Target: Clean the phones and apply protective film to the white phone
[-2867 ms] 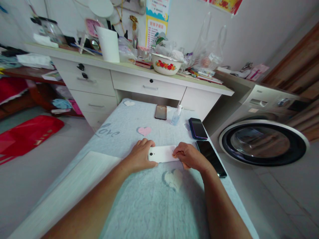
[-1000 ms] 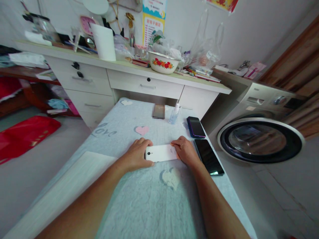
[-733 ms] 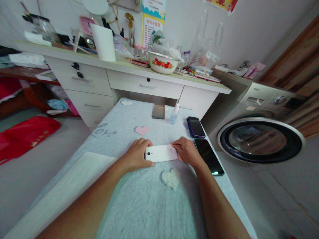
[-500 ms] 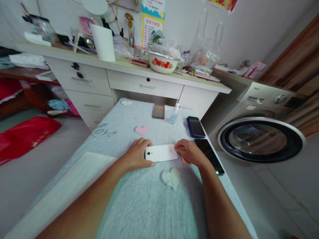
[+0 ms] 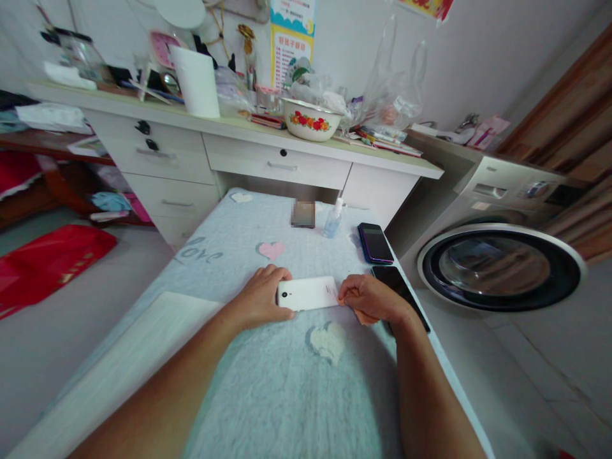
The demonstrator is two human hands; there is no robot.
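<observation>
A white phone [image 5: 308,294] lies back side up over the light blue cloth, its camera end to the left. My left hand [image 5: 262,298] grips that end between thumb and fingers. At the phone's right end, my right hand [image 5: 369,297] is closed on an orange cloth [image 5: 366,317], whose edge hangs below the fingers. The fingertips are at the phone's right edge. Partly behind my right hand lies a dark phone [image 5: 406,290], and a second dark phone [image 5: 376,243] rests above it.
A clear spray bottle [image 5: 333,220] stands beyond the phone, beside a small blurred square item [image 5: 303,213]. A white desk [image 5: 282,167] with a flowered bowl [image 5: 313,120] is behind. On the right stands a washing machine [image 5: 478,197].
My right hand has moved slightly right and down with the orange cloth, from over the white phone's right end to its edge. My left hand and the phone have stayed in place.
</observation>
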